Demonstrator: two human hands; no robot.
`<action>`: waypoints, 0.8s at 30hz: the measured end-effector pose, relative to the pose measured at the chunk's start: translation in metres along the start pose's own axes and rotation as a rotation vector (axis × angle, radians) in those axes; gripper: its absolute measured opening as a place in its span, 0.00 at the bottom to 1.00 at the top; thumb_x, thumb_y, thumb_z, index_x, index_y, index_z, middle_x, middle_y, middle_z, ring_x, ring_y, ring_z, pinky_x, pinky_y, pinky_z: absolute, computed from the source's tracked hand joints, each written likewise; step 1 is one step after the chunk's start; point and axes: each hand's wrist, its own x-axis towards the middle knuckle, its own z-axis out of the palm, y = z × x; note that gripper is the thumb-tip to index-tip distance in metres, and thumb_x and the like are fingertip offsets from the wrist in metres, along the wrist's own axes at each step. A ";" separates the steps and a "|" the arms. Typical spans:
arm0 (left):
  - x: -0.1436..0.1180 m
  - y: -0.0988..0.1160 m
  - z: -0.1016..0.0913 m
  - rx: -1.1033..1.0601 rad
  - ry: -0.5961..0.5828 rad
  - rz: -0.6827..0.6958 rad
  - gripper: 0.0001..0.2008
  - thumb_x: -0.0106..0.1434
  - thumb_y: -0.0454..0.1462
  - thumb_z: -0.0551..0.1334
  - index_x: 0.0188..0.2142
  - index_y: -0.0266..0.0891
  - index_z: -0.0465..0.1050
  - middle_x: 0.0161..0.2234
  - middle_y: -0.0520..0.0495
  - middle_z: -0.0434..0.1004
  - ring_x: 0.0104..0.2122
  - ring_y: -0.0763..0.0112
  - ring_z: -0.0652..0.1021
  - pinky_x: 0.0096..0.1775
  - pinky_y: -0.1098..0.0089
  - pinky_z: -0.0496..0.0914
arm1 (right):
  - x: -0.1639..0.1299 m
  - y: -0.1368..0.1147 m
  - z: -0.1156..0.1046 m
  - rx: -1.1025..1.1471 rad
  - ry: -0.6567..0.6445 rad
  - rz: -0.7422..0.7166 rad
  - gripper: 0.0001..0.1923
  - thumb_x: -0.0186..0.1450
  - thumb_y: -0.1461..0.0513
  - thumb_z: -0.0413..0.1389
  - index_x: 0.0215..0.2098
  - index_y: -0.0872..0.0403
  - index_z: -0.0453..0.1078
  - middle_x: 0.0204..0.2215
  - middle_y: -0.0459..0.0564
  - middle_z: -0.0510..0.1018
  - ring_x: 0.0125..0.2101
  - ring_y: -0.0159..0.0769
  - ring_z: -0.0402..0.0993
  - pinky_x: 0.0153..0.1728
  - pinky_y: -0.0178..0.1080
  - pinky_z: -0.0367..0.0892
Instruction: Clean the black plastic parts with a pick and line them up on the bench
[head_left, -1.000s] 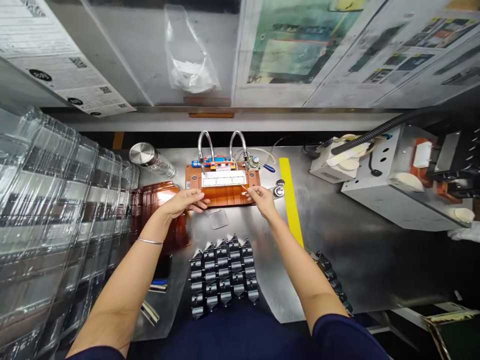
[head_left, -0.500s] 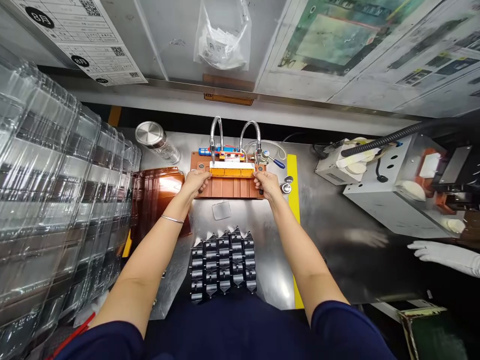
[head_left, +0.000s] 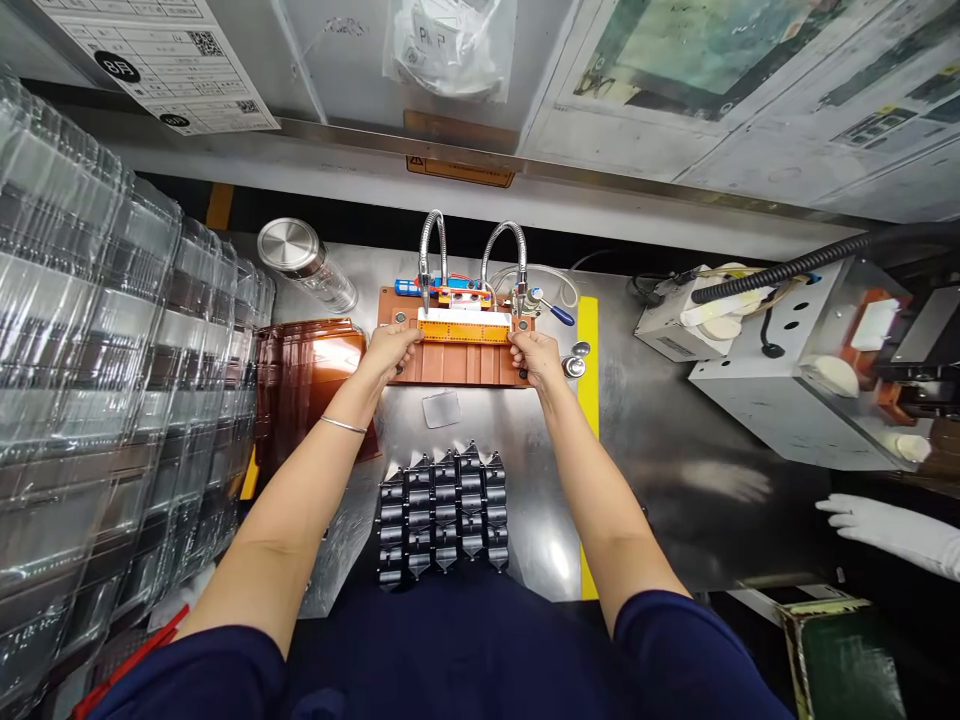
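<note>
Both my hands hold an orange strip with small dark marks (head_left: 463, 331) by its two ends. My left hand (head_left: 395, 350) pinches the left end, and my right hand (head_left: 535, 357) pinches the right end. Directly under the strip lies a reddish-brown fixture block (head_left: 457, 366) with grooves in its front face. A white bar (head_left: 465, 315) runs along the strip's far edge. Two bendable metal nozzles (head_left: 504, 228) arch over the fixture and point down near the strip's ends. Behind the bar sits a blue cylinder (head_left: 407, 287). A lever with a blue handle (head_left: 562, 316) sticks out at the right.
Rows of black parts (head_left: 444, 515) lie close to my body. Clear plastic trays (head_left: 97, 380) are stacked at the left, beside amber trays (head_left: 307, 380). A glass jar (head_left: 300, 255) stands behind them. At the right are a machine (head_left: 795, 360) and another person's white-gloved hand (head_left: 877, 525).
The camera view has shifted slightly, so the bench sits a little higher in the picture. Both hands keep their pinch on the orange strip over the fixture.
</note>
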 end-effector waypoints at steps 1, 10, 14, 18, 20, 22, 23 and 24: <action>-0.001 0.000 0.000 -0.014 0.002 0.010 0.12 0.52 0.33 0.65 0.19 0.38 0.62 0.10 0.59 0.59 0.10 0.82 0.58 0.13 0.78 0.50 | 0.000 0.000 0.000 -0.003 0.006 -0.001 0.14 0.51 0.61 0.64 0.20 0.54 0.62 0.10 0.37 0.67 0.09 0.20 0.57 0.10 0.25 0.58; 0.000 -0.002 0.000 -0.057 0.001 0.031 0.11 0.51 0.32 0.65 0.20 0.38 0.63 0.10 0.59 0.60 0.09 0.83 0.59 0.12 0.79 0.49 | 0.002 0.002 0.000 -0.042 0.043 0.007 0.16 0.52 0.60 0.65 0.20 0.54 0.62 0.10 0.37 0.68 0.10 0.20 0.58 0.10 0.25 0.59; 0.002 0.000 -0.005 -0.067 -0.035 0.006 0.11 0.51 0.31 0.69 0.21 0.36 0.65 0.12 0.57 0.66 0.11 0.82 0.65 0.14 0.80 0.58 | 0.003 0.001 -0.004 -0.086 0.039 0.021 0.17 0.53 0.59 0.66 0.20 0.54 0.61 0.11 0.39 0.69 0.10 0.21 0.60 0.11 0.26 0.61; -0.003 0.003 -0.014 -0.091 -0.111 -0.011 0.07 0.52 0.30 0.69 0.27 0.32 0.71 0.20 0.48 0.76 0.20 0.77 0.76 0.24 0.78 0.72 | -0.020 0.006 -0.025 -0.142 0.037 -0.010 0.15 0.60 0.54 0.61 0.25 0.55 0.64 0.18 0.43 0.74 0.15 0.23 0.67 0.19 0.28 0.69; -0.009 0.001 -0.020 -0.108 -0.134 0.001 0.07 0.53 0.29 0.69 0.29 0.31 0.72 0.24 0.47 0.78 0.22 0.77 0.78 0.26 0.77 0.73 | -0.053 0.022 -0.039 -0.185 0.038 -0.052 0.14 0.61 0.52 0.58 0.29 0.55 0.67 0.23 0.46 0.77 0.20 0.26 0.71 0.24 0.30 0.72; -0.018 -0.005 -0.026 -0.117 -0.133 0.022 0.07 0.54 0.30 0.69 0.32 0.32 0.73 0.25 0.48 0.78 0.21 0.78 0.77 0.25 0.78 0.73 | -0.098 0.050 -0.050 -0.252 0.034 -0.092 0.14 0.56 0.53 0.63 0.32 0.54 0.69 0.26 0.48 0.79 0.25 0.31 0.75 0.27 0.33 0.73; -0.023 -0.009 -0.028 -0.119 -0.123 0.034 0.06 0.55 0.31 0.68 0.32 0.33 0.72 0.25 0.49 0.78 0.20 0.79 0.75 0.24 0.78 0.72 | -0.123 0.068 -0.054 -0.290 0.020 -0.110 0.18 0.50 0.54 0.67 0.34 0.53 0.70 0.29 0.49 0.80 0.28 0.34 0.76 0.28 0.35 0.74; -0.028 -0.014 -0.030 -0.118 -0.108 0.047 0.06 0.56 0.32 0.67 0.33 0.33 0.72 0.24 0.50 0.77 0.19 0.81 0.73 0.22 0.79 0.71 | -0.148 0.088 -0.056 -0.328 0.006 -0.125 0.23 0.44 0.55 0.70 0.35 0.53 0.71 0.30 0.51 0.81 0.29 0.38 0.77 0.28 0.37 0.75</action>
